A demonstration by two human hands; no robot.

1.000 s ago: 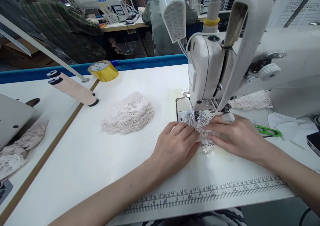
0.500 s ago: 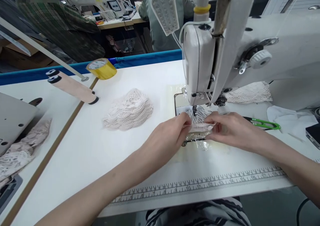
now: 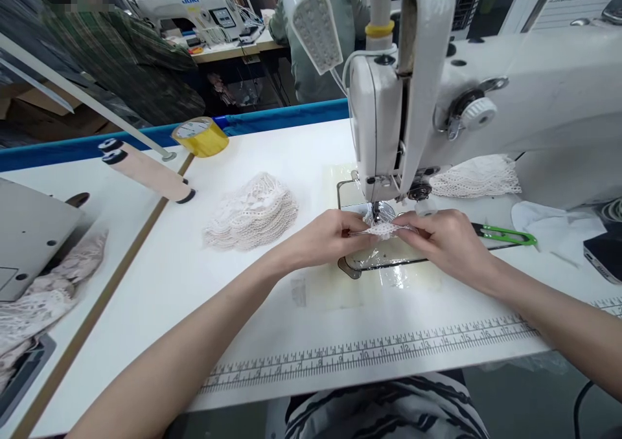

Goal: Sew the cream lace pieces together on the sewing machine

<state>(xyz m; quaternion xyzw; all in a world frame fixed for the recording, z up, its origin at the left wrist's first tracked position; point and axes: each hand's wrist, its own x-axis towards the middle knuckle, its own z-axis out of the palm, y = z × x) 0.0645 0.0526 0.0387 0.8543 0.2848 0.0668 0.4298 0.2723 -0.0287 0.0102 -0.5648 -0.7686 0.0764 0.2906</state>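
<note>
A small piece of white lace (image 3: 383, 230) is stretched between my two hands, just in front of the presser foot (image 3: 376, 210) of a white sewing machine (image 3: 376, 122). My left hand (image 3: 335, 233) pinches its left end, fingers closed. At the other end, my right hand (image 3: 440, 237) has thumb and fingers closed on the lace. Whether the lace's far edge lies under the foot, I cannot tell. Left of the machine, a pile of lace pieces (image 3: 253, 212) rests on the white table (image 3: 184, 303). More lace (image 3: 479, 175) lies behind, beneath the machine arm.
Green thread snips (image 3: 508, 234) lie right of my right hand, near a white cloth (image 3: 554, 225). Yellow tape (image 3: 201, 137) and two thread cones (image 3: 148, 172) sit at the back left. A ruler strip (image 3: 364, 356) runs along the front edge. Two people are beyond the table.
The lace between my hands has turned flatter and sits slightly nearer the presser foot. My left hand has shifted a little left and up. The view has moved slightly.
</note>
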